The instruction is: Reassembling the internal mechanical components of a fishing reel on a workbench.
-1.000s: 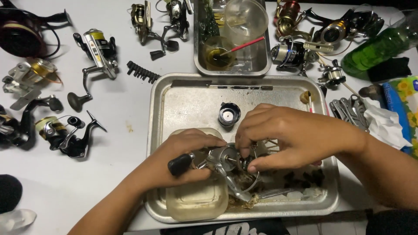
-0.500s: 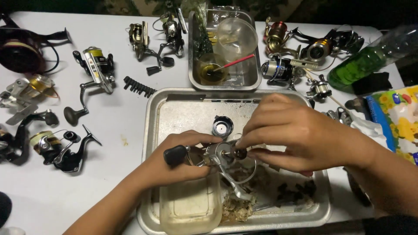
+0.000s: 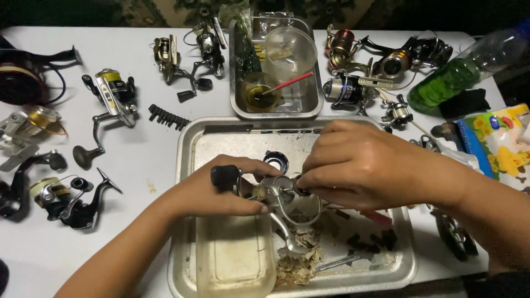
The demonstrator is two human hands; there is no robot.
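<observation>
Both of my hands hold a silver spinning fishing reel point(image 3: 276, 194) above a steel tray point(image 3: 190, 149). My left hand point(image 3: 212, 190) grips the reel body from the left, close to its black handle knob point(image 3: 224, 175). My right hand point(image 3: 356, 165) closes over the reel's right side, fingertips pinching a small part at its middle. The reel's wire bail hangs down over crumpled paper scraps point(image 3: 298, 259). A small black round part point(image 3: 276, 161) lies on the tray behind the reel.
A clear plastic tub point(image 3: 234, 256) sits in the tray's front left. Behind stands a smaller steel tray point(image 3: 238, 105) with a cup of oil and a red-handled brush. Several reels lie left and back right. A green bottle point(image 3: 447, 83) and a coloured packet point(image 3: 497, 140) lie right.
My hands and the reel have stayed above the tray, with the right fingers shifting on the reel's middle. The camera view has drifted a little.
</observation>
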